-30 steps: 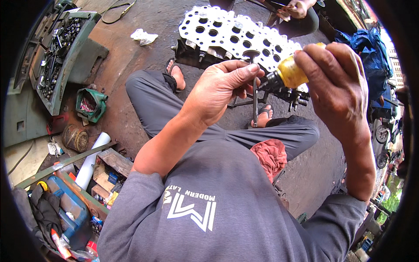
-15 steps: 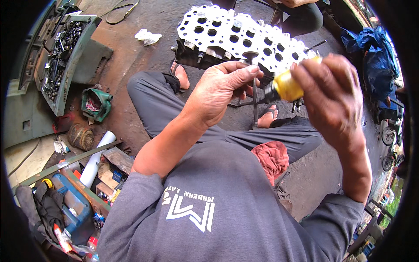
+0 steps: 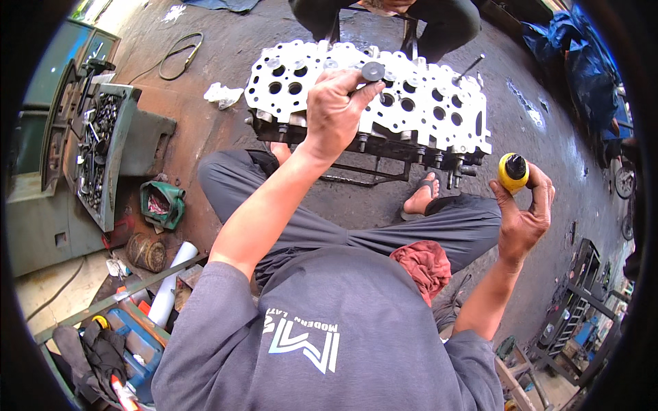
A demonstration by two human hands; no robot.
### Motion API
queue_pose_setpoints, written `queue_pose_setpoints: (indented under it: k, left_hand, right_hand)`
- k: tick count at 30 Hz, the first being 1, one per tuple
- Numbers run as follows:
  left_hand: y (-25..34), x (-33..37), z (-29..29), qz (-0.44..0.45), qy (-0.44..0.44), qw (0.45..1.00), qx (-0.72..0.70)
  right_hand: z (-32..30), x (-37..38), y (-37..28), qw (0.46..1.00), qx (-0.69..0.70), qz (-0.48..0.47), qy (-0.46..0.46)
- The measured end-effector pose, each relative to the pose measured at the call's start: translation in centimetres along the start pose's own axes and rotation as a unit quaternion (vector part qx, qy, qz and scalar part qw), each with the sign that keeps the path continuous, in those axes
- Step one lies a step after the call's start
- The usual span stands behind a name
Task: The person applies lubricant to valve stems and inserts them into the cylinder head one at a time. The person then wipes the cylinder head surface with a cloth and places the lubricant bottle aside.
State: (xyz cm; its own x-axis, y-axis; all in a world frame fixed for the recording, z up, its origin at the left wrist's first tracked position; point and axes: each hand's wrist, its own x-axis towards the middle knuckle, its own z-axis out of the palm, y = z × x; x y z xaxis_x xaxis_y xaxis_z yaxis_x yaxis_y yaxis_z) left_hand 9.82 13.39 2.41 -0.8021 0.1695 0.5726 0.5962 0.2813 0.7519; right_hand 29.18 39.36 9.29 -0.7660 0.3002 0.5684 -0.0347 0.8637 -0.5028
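In front of me a cylinder head (image 3: 329, 96) rests on a dark metal stand, its pale machined face full of round holes turned up. Over that face my left hand (image 3: 336, 106) pinches an engine valve (image 3: 373, 72), whose round dark disc shows; its stem is mostly hidden. My right hand (image 3: 524, 219) is wrapped round a yellow bottle (image 3: 513, 179) with a black cap, held off to the right of the cylinder head, touching nothing else.
Another person (image 3: 452, 24) sits beyond the cylinder head. At the left a grey tray (image 3: 127, 130) carries many metal parts, with a cut green container (image 3: 164, 204) below it. A red rag (image 3: 421, 267) lies on my lap. A blue toolbox (image 3: 130, 342) is at lower left.
My left hand has moved up and left with the valve, over the cylinder head. My right hand has drawn the bottle away from the valve stem, down and to the right.
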Motion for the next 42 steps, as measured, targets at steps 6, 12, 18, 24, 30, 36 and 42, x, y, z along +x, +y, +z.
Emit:
queue_pose_setpoints:
  k: [6,12,18,24,30,36,42]
  left_hand:
    - [-2.0,0.1,3.5,0.015,-0.033,0.997,0.064]
    - [-3.3,-1.0,3.8,0.006,-0.08,0.99,0.12]
    - [-3.2,-1.8,3.8,0.041,-0.101,0.989,0.098]
    - [-3.4,-1.1,4.3,-0.023,-0.091,0.987,0.128]
    - [-1.6,-3.5,2.7,-0.009,-0.015,0.985,0.174]
    - [-0.8,-3.6,2.5,0.098,-0.134,0.939,0.301]
    - [2.5,1.5,5.8,0.033,-0.106,0.99,0.087]
  right_hand:
    - [-0.2,-1.1,1.6,0.999,0.019,0.028,0.006]
    - [-0.1,-1.9,2.7,0.998,0.029,0.049,0.004]
    - [0.1,-2.4,3.0,0.997,0.036,0.063,-0.001]
    - [0.1,-2.5,2.9,0.997,0.041,0.063,-0.005]
    - [0.2,-2.5,2.9,0.997,0.04,0.071,0.0]
    - [0.7,-2.3,2.7,0.995,0.065,0.069,0.004]
    - [-0.4,-2.2,3.0,0.994,0.066,0.077,0.036]
